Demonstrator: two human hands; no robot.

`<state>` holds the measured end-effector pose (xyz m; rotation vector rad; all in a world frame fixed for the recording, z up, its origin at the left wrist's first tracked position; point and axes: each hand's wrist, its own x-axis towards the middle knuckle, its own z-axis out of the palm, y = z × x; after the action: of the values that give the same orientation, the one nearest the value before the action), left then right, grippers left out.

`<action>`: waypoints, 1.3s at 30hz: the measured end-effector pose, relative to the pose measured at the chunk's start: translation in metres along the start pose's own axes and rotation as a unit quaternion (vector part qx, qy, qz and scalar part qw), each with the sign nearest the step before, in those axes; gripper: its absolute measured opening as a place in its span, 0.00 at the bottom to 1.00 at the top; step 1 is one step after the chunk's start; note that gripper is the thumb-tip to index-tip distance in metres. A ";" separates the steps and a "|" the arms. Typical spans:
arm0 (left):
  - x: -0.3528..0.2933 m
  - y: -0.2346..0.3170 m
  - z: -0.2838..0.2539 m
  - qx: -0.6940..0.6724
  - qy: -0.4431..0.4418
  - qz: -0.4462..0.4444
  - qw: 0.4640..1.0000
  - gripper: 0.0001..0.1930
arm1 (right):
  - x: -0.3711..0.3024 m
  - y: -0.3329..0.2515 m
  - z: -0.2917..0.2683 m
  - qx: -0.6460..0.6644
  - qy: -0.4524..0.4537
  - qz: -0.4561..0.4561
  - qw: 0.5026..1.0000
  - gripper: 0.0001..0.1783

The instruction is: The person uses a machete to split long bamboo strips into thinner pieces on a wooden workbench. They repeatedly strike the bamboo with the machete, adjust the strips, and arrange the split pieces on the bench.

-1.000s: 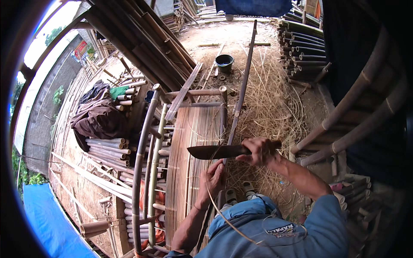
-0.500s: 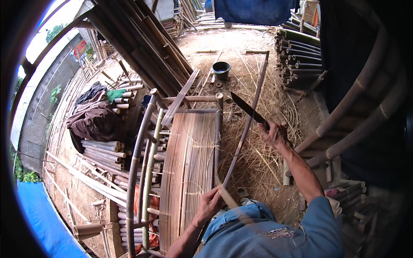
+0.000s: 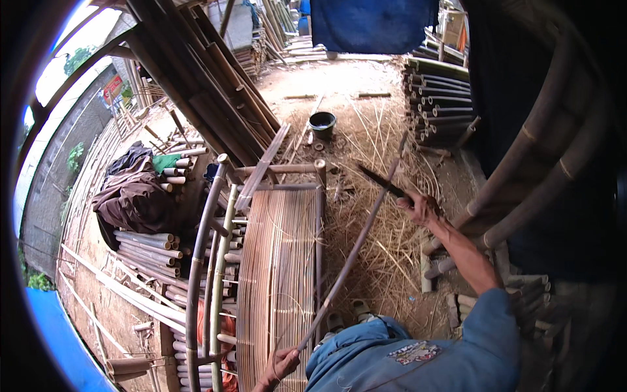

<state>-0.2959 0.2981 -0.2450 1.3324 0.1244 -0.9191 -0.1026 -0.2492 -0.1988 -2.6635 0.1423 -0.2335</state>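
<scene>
Head view: we have the left hand (image 3: 281, 364) low in the picture, fingers closed around the near end of a long thin bamboo stick (image 3: 359, 243); the stick slants up and away to the right, past the right edge of the strip stack, with its far end over the littered ground. Our right hand (image 3: 421, 208) is clenched on the handle of a big dark knife (image 3: 381, 179); blade points up and left, crossing the stick near its far end; we can't tell if edge and stick touch.

Left of the stick we have a stack of thin bamboo strips (image 3: 261, 274) lying lengthwise inside a bamboo frame (image 3: 200, 251); left hand is at the near part of that stack, contact unclear; a few loose flat strips (image 3: 264, 166) lie slantwise over the frame's far crosspiece. Pale shavings (image 3: 385, 268) cover the ground right of the frame; dark bucket (image 3: 322, 127) stands beyond it; thick dark poles (image 3: 202, 85) lean at upper left; brown cloth (image 3: 134, 202) is draped over cut poles (image 3: 147, 240) at left; another pole stack (image 3: 444, 98) sits at upper right, cut ends facing us; blue sheet (image 3: 375, 26) hangs at the top.
</scene>
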 end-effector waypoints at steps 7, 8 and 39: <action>-0.009 0.017 0.002 0.017 -0.008 -0.019 1.000 0.21 | 0.029 0.068 -0.063 -0.125 0.113 0.060 0.984 0.32; -0.002 0.019 0.001 0.024 -0.024 -0.031 0.999 0.21 | 0.022 0.068 -0.071 -0.135 0.126 0.054 0.981 0.34; 0.155 0.137 0.127 0.198 0.058 0.161 0.965 0.20 | -0.086 -0.091 0.047 0.114 -0.009 0.011 0.993 0.29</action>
<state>-0.1601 0.1049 -0.1900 1.7177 -0.1934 -0.6044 -0.1722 -0.1363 -0.2106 -2.4352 0.1313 -0.2056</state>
